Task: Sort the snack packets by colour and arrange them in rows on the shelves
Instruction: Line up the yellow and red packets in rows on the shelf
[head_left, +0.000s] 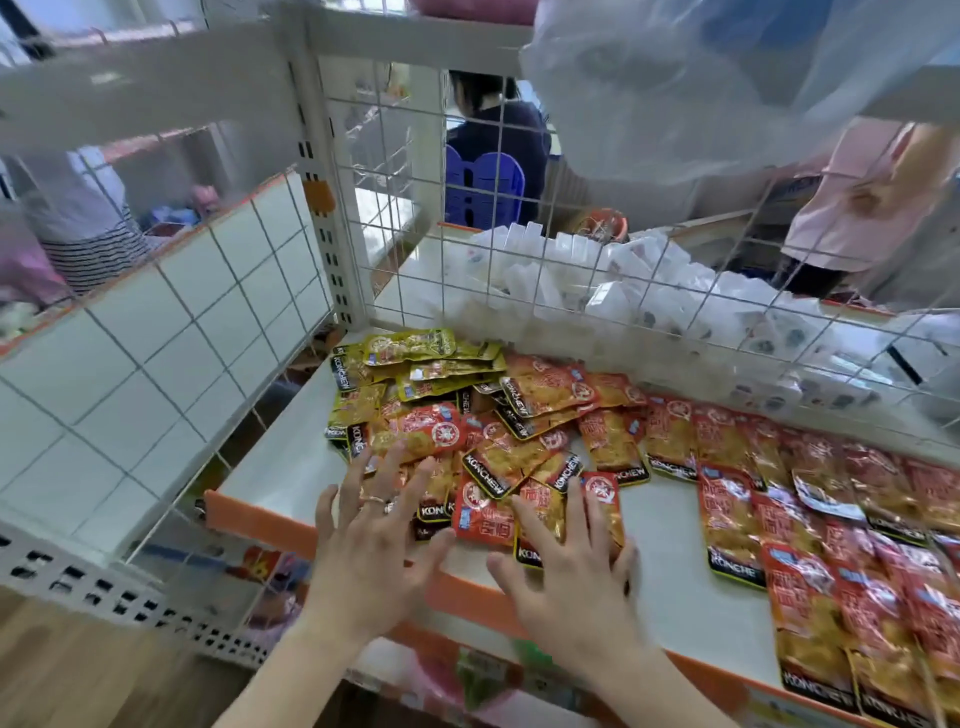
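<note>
Left hand (371, 540) and right hand (571, 571) spread flat, fingers wide, holding nothing, at shelf (280, 478) front edge. Mixed packets (467, 436) heaped mid-shelf; yellow packets (410, 364) rear-left corner; red rows (831, 519) right.

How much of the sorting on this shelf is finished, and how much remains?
Done: red packets lie in rows on the right of the shelf. In hand: left hand and right hand, fingers spread, are over the mixed pile. Left: that pile's red and yellow packets are unsorted.
</note>
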